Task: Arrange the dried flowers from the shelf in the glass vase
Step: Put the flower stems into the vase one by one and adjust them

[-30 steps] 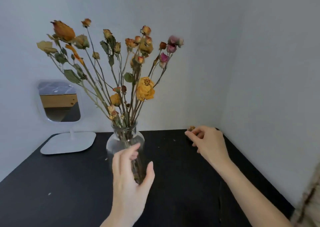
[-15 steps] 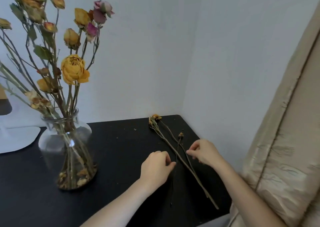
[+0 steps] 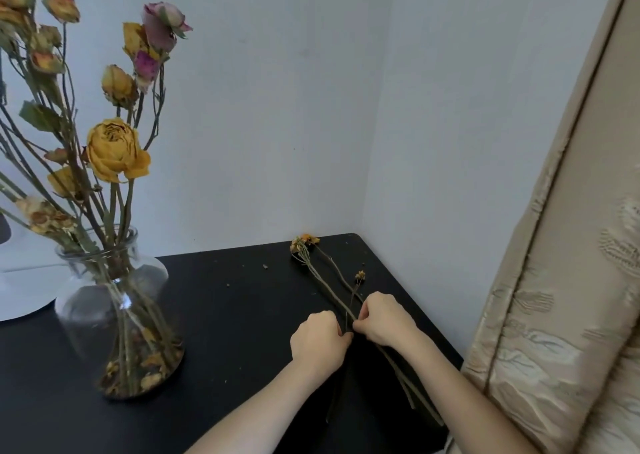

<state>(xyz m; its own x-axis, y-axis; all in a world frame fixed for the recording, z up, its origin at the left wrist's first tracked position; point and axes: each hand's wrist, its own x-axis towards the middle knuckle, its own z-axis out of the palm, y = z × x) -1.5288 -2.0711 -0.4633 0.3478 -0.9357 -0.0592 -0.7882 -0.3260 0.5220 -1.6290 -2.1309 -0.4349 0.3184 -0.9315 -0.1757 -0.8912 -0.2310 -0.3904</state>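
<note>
A few loose dried flower stems [image 3: 325,285] lie on the black shelf top [image 3: 225,315] near its right back corner, their small orange heads pointing toward the wall and their bare ends running toward the front edge on the right. Both hands meet over the middle of these stems. The left hand [image 3: 320,341] is curled into a loose fist, its fingertips closed on the stems from the left. The right hand [image 3: 382,318] comes in from the other side, thumb and forefinger pinched on the same stems, so the two hands touch or nearly touch at the pinch point. One thin stem with a tiny bud [image 3: 360,275] rises just beyond the right hand's knuckles. The stems' lower lengths pass under the right wrist and show again beside the forearm.

Well apart to the left stands the glass vase [image 3: 119,315], round-bellied and clear, with fallen petals at its bottom. It holds a spread bunch of dried roses [image 3: 116,150], yellow, orange and pink, leaning out above the neck. A beige patterned curtain [image 3: 571,280] hangs at the right edge, and small crumbs dot the shelf between the vase and the hands
</note>
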